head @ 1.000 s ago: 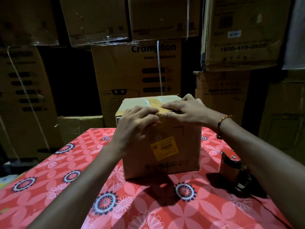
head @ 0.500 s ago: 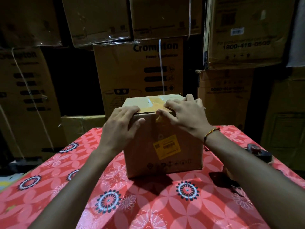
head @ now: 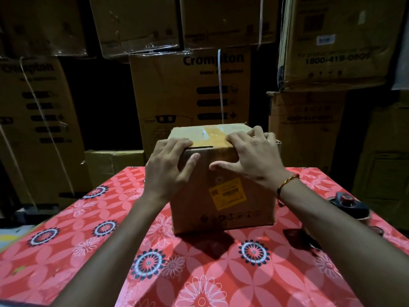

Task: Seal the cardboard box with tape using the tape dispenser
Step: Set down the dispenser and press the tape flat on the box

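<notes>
A small cardboard box [head: 223,209] with a yellow label stands on the red flowered table [head: 155,262]. Brown tape [head: 212,135] runs across its top and down the near face. My left hand [head: 168,169] lies spread over the box's near left top edge, thumb on the front face. My right hand [head: 252,156] lies spread over the near right top edge, thumb pressing the front face. The tape dispenser [head: 352,207] rests on the table to the right, partly hidden behind my right forearm.
Large stacked cartons [head: 190,89] fill the wall behind the table. A low carton [head: 112,162] sits just past the table's far left edge. The table's right edge runs close to the dispenser.
Both hands have slid apart from the middle of the taped seam toward the box's corners, with thumbs now down on the front face. The view has moved closer.
</notes>
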`<state>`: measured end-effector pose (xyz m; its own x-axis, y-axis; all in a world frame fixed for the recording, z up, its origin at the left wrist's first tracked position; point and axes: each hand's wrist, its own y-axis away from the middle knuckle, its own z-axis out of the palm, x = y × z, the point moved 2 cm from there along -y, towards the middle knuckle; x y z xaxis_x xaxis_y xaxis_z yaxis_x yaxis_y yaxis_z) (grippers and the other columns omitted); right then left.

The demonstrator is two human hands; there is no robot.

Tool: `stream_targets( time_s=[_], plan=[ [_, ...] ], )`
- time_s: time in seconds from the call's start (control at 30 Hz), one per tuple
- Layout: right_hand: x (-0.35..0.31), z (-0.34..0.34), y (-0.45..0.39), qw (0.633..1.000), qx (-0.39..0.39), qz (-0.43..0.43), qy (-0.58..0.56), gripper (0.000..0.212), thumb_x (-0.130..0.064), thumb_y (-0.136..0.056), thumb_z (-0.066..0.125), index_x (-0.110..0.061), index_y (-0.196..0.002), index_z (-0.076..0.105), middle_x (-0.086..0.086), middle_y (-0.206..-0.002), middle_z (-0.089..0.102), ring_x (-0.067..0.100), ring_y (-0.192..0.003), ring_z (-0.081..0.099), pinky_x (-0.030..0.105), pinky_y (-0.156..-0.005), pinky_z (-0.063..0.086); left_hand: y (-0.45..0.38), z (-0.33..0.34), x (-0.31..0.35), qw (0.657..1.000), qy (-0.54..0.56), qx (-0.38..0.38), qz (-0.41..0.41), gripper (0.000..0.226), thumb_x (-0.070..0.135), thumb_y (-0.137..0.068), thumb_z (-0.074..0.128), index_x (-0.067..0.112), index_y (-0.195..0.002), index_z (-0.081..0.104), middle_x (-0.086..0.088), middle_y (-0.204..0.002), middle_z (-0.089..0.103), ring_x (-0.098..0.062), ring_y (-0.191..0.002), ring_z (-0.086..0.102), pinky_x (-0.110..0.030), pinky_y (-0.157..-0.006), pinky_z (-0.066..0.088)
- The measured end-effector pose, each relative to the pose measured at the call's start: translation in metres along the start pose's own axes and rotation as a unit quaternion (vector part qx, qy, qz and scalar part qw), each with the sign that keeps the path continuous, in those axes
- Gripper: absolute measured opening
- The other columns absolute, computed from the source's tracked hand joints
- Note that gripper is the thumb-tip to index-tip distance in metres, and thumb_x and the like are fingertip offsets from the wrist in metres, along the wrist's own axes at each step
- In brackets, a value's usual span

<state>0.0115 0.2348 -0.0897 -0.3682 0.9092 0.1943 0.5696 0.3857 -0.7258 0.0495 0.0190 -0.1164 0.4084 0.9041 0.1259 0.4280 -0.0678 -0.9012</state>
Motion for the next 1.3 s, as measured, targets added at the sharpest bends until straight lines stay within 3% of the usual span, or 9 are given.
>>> stream_targets(
  time_s=[0.13,0.27,0.4,0.6,0.7,0.87,1.03,1.2,1.3],
  plan=[
    [-0.005,-0.001,0.0,0.999,0.01,0.035,-0.018,0.083,-0.086,-0.084,0.013,-0.026,-0.113,0.062,-0.006,-0.115,0.071,0.031,-0.106,0.055,0.049,-0.086,0.041,0.001,0.002,0.001,1.0,0.003,0.012,-0.016,0.044,0.051,-0.092,0.05,0.019,-0.117,0.068,0.005,-0.118,0.069,-0.021,-0.113,0.054,-0.033,-0.081,0.047],
    [-0.004,0.004,-0.002,1.0,0.007,0.02,0.005,0.079,-0.083,-0.086,0.017,-0.024,-0.114,0.062,-0.004,-0.113,0.072,0.032,-0.104,0.056,0.049,-0.082,0.042,0.001,0.005,0.002,0.998,0.018,0.028,-0.044,0.042,0.051,-0.093,0.05,0.019,-0.114,0.068,0.007,-0.114,0.069,-0.02,-0.112,0.054,-0.034,-0.08,0.047],
    [0.008,0.001,-0.003,0.999,-0.041,-0.018,0.009,0.089,-0.087,-0.079,0.011,-0.031,-0.133,0.055,-0.006,-0.128,0.067,0.031,-0.111,0.052,0.049,-0.086,0.042,0.001,0.007,0.005,0.998,0.023,0.027,-0.052,0.04,0.051,-0.092,0.051,0.02,-0.112,0.067,0.007,-0.113,0.068,-0.02,-0.111,0.053,-0.035,-0.079,0.048],
    [0.013,-0.012,-0.004,0.994,-0.104,-0.022,-0.026,0.09,-0.088,-0.073,0.019,-0.042,-0.149,0.037,-0.011,-0.144,0.056,0.025,-0.122,0.044,0.044,-0.095,0.035,-0.015,-0.003,0.029,0.987,-0.146,-0.041,-0.056,0.06,0.071,-0.093,0.034,0.019,-0.1,0.065,0.003,-0.101,0.067,-0.025,-0.104,0.06,-0.055,-0.113,0.027],
    [0.018,-0.014,-0.006,0.991,-0.122,-0.018,-0.06,0.076,-0.081,-0.082,0.034,-0.042,-0.147,0.038,-0.009,-0.143,0.058,0.023,-0.122,0.042,0.043,-0.097,0.033,-0.024,0.0,0.04,0.974,-0.192,-0.105,-0.05,0.081,0.084,-0.085,0.025,0.017,-0.109,0.063,-0.003,-0.112,0.061,-0.029,-0.11,0.058,-0.055,-0.114,0.028],
    [0.026,-0.018,-0.012,0.983,-0.156,-0.036,-0.09,0.059,-0.062,-0.093,0.05,-0.044,-0.148,0.038,-0.012,-0.148,0.053,0.024,-0.123,0.041,0.044,-0.099,0.033,-0.03,0.004,0.041,0.962,-0.22,-0.153,-0.053,0.086,0.09,-0.078,0.025,0.023,-0.122,0.057,-0.003,-0.124,0.057,-0.027,-0.116,0.053,-0.044,-0.09,0.039],
    [0.031,-0.018,-0.016,0.973,-0.191,-0.031,-0.122,0.066,-0.062,-0.091,0.054,-0.05,-0.151,0.029,-0.003,-0.145,0.053,0.023,-0.125,0.037,0.042,-0.098,0.03,-0.031,-0.001,0.038,0.958,-0.22,-0.179,-0.037,0.084,0.089,-0.077,0.036,0.025,-0.128,0.054,0.001,-0.129,0.056,-0.023,-0.121,0.052,-0.042,-0.093,0.038],
    [0.034,-0.025,-0.011,0.96,-0.222,-0.039,-0.164,0.063,-0.045,-0.097,0.057,-0.055,-0.15,0.023,-0.003,-0.149,0.047,0.02,-0.127,0.031,0.039,-0.103,0.024,-0.04,-0.007,0.03,0.949,-0.189,-0.25,-0.03,0.082,0.079,-0.084,0.044,0.029,-0.148,0.038,0.003,-0.146,0.047,-0.023,-0.134,0.044,-0.043,-0.101,0.038],
    [0.038,-0.025,-0.008,0.944,-0.245,-0.023,-0.222,0.062,-0.042,-0.097,0.057,-0.075,-0.135,0.021,-0.001,-0.148,0.043,0.02,-0.129,0.029,0.035,-0.101,0.018,-0.043,-0.012,0.027,0.945,-0.163,-0.283,-0.03,0.072,0.063,-0.093,0.049,0.028,-0.153,0.032,0.003,-0.153,0.041,-0.024,-0.135,0.045,-0.043,-0.101,0.041]
  ],
)
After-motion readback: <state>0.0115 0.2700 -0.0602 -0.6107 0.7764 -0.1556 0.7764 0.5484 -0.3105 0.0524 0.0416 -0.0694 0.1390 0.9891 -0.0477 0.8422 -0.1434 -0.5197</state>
